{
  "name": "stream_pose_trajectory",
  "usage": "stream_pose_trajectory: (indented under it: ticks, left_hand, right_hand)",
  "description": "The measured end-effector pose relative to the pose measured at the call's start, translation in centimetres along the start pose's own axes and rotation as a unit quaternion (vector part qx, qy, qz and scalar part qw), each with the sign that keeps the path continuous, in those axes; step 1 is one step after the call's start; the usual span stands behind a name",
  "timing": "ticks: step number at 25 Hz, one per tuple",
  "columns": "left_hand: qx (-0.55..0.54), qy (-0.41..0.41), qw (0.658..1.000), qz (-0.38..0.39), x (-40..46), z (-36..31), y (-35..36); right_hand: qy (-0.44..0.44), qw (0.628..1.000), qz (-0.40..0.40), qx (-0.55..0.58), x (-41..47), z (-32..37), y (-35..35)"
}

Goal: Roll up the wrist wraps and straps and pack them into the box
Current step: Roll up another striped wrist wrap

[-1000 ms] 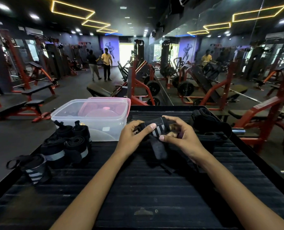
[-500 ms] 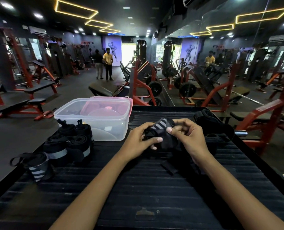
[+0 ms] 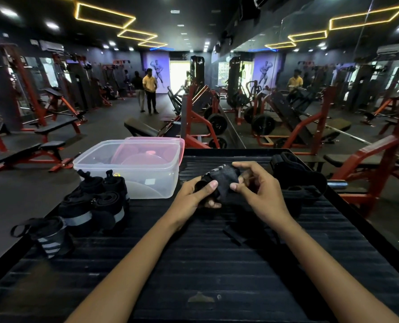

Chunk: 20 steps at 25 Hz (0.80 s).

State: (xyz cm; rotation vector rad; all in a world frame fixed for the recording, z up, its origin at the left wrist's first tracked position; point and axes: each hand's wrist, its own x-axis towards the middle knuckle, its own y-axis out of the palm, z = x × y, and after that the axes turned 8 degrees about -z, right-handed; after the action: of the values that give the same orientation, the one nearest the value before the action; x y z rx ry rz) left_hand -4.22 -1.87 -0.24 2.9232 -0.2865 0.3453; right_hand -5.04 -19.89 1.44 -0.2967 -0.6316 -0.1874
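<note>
A ribbed black platform [image 3: 205,264] fills the foreground, and at its far left edge stands a clear plastic box [image 3: 133,169], a pink lid leaning behind. Rolled wraps [image 3: 93,201] lie just beside it (black, grey-banded). Above mid-platform both hands grasp one black wrist wrap [image 3: 221,180]: left hand [image 3: 194,197] curled round the roll, right hand [image 3: 261,192] pinching its flap.

Dim gym — red machines [image 3: 195,117], mirrors [image 3: 310,73].
</note>
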Motion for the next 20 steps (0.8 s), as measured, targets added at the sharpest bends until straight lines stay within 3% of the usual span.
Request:
stream_pose_trajectory:
  ticks: [6,10,12,15,20]
  left_hand:
    - [-0.041,-0.049,0.998,0.029,-0.1,-0.4,-0.6]
    - [-0.069,-0.102,0.992,0.037,-0.1,-0.9,-1.0]
    - [-0.010,-0.054,0.998,0.010,-0.2,-1.1,-0.5]
    - [0.169,0.106,0.978,-0.055,-0.2,-1.6,-0.5]
    - [0.244,0.077,0.966,-0.032,-1.7,-0.7,-1.4]
  right_hand:
    - [-0.014,0.999,-0.021,-0.033,-0.4,0.1,0.2]
    - [0.035,0.994,0.055,0.093,-0.2,0.4,0.4]
    - [0.025,0.995,0.045,0.080,-0.1,0.2,0.2]
    - [0.029,0.995,0.029,0.086,-0.3,0.1,0.4]
    - [0.024,0.988,0.044,0.148,-0.7,0.6,1.3]
